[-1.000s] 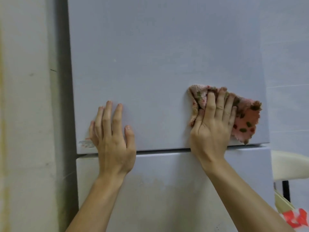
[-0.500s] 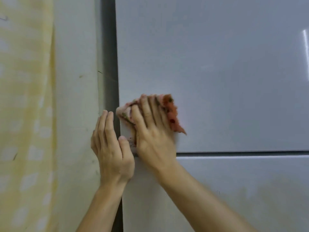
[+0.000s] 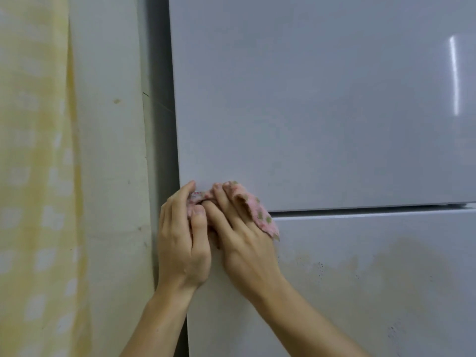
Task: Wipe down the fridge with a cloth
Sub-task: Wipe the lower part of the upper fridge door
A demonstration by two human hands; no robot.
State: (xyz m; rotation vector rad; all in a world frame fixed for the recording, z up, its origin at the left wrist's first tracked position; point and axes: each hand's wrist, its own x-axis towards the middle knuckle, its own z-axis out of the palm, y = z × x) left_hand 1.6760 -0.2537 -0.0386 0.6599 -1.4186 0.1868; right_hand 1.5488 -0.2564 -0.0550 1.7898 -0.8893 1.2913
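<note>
The fridge fills the right of the view, with its grey upper door above a seam and its lower door beneath. A pink cloth with green dots is bunched at the upper door's lower left corner. My right hand lies over the cloth with its fingers bent into it, and a flap hangs past the little finger. Beside it, my left hand is at the door's left edge, pinching the cloth's left end between thumb and fingers.
A pale wall stands close to the fridge's left side, leaving a narrow dark gap. A yellow patterned curtain hangs at the far left. Brownish stains mark the top of the lower door.
My right hand has swept the cloth leftward from the door's right side to its lower left corner. My left hand has moved off the door face to the left edge and taken hold of the cloth.
</note>
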